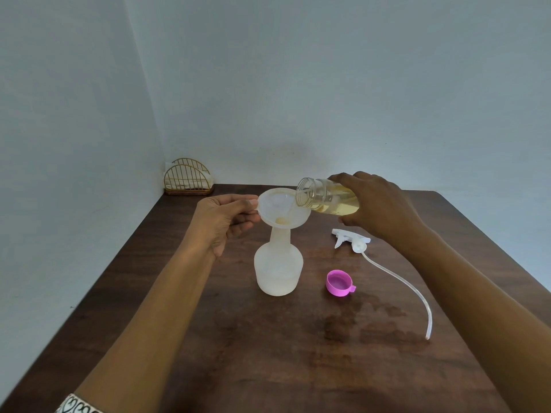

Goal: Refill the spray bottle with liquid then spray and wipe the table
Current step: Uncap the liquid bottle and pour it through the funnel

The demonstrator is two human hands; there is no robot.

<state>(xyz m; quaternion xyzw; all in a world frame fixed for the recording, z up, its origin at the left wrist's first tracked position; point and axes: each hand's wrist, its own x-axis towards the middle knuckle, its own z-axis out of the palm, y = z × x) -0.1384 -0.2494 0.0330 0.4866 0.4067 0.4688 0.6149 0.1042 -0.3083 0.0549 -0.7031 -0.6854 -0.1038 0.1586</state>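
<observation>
A dark wooden worktop (268, 368) is set into a corner formed by two pale walls, its left and far edges meeting them; the right edge runs free down the right side of the view. A translucent white spray bottle (278, 268) is stood upright near the middle, without its head, and a white funnel (281, 210) is seated in its neck. The funnel's left rim is pinched between thumb and fingers of the left hand (228, 222), which is closed on it. A clear refill bottle (326, 198), part filled with pale yellow liquid, is gripped around its body by the right hand (378, 207) and tilted, its open mouth held over the funnel's right rim; a little yellow liquid is seen at the funnel's throat. The spray head (351, 238) is laid on its side to the right of the spray bottle, its dip tube (405, 286) curving toward the near right. A pink cap (340, 283) is laid open side up between bottle and tube. A gold wire holder (188, 178) is lodged in the far left corner. The near stretch of worktop is bare but for damp-looking patches.
</observation>
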